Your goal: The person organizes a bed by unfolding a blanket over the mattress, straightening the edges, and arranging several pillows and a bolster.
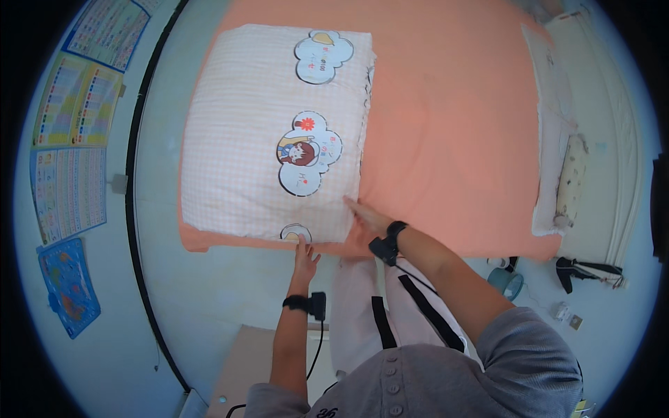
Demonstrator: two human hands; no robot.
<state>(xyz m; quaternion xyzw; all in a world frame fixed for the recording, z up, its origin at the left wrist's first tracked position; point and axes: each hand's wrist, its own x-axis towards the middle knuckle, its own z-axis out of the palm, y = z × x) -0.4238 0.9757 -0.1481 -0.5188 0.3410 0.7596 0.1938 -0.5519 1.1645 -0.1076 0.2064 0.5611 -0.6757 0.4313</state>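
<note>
A folded quilt (237,132) lies on the left part of a bed with a plain orange sheet (446,139). It has a pale pink check and white cloud-shaped patches with cartoon prints. My left hand (304,261) is at the quilt's near edge, fingers apart, with a fingertip touching by the lowest patch. At the quilt's near right corner rests my right hand (371,217), its visible fingers stretched out over the fabric. Part of that hand's fingers is hidden from view. Both wrists wear black straps with small devices.
A pillow (550,139) with a white border lies at the bed's right end, beside a cream-coloured rolled cushion (573,174). A small round fan-like thing (505,282) stands below the bed's near right corner. Posters (70,195) hang on the left wall.
</note>
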